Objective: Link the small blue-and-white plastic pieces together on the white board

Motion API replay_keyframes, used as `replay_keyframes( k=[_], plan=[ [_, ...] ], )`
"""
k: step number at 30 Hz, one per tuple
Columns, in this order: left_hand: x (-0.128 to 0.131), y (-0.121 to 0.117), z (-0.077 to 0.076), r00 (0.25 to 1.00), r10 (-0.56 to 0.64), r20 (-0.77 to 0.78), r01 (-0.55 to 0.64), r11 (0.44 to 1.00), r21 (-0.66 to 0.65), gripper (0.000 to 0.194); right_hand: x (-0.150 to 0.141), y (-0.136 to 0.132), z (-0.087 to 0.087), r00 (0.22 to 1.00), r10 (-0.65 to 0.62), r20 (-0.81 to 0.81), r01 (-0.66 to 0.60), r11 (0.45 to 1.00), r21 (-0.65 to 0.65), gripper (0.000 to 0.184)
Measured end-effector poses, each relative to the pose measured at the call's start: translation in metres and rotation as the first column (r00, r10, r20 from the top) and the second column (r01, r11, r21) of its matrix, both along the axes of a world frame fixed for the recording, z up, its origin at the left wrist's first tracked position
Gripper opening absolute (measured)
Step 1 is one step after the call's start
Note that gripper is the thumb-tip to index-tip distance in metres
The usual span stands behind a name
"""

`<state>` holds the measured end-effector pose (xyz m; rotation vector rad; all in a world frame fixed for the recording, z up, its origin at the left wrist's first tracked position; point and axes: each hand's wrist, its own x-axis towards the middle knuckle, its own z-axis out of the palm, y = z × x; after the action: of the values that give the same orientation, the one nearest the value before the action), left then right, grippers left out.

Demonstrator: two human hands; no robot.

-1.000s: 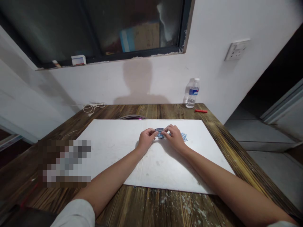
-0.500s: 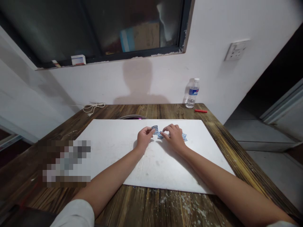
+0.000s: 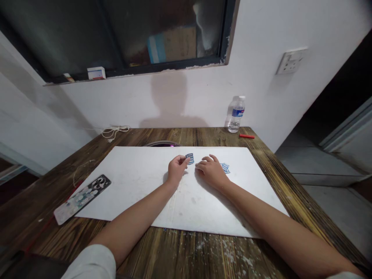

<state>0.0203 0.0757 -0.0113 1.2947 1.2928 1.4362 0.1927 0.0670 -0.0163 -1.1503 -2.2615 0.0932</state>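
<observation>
My left hand is closed, pinching a small blue card-like piece with pale stripes between thumb and fingers, above the white board. Just to its right is my right hand, palm down over the board with its fingers apart. I see nothing held in it, though its underside is hidden. A few similar blue-and-white pieces lie loosely together on the board, partly covered by the right hand.
A phone-like object in a patterned case lies across the board's left edge. On the wooden table behind are a coiled white cable, a dark round rim, a water bottle and a red stick.
My right hand has let go of the small blue piece at its fingertips, and its fingers have spread. That piece no longer shows by the fingertips. My left hand has hardly moved.
</observation>
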Motion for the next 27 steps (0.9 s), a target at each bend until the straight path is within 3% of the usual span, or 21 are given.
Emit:
replay_keyframes(
  k=[5, 12, 17, 27],
  plan=[
    [0.0, 0.0, -0.001, 1.0, -0.03, 0.007, 0.03, 1.0, 0.004, 0.029, 0.002, -0.001, 0.005, 0.982, -0.079, -0.171, 0.072, 0.996, -0.045, 0.014],
    [0.005, -0.007, 0.008, 0.985, -0.175, -0.005, 0.175, 0.985, -0.002, 0.029, -0.003, 0.003, 0.0, 0.881, -0.171, -0.441, 0.098, 0.978, -0.183, 0.015],
    [0.005, -0.006, 0.007, 0.98, -0.199, 0.003, 0.199, 0.98, -0.009, 0.031, -0.004, 0.003, -0.001, 0.836, -0.16, -0.525, 0.042, 0.973, -0.229, 0.015],
    [0.005, -0.007, 0.008, 0.987, -0.16, 0.001, 0.16, 0.987, 0.015, 0.032, -0.003, 0.005, -0.002, 0.832, -0.2, -0.518, 0.091, 0.969, -0.229, 0.019]
  ],
)
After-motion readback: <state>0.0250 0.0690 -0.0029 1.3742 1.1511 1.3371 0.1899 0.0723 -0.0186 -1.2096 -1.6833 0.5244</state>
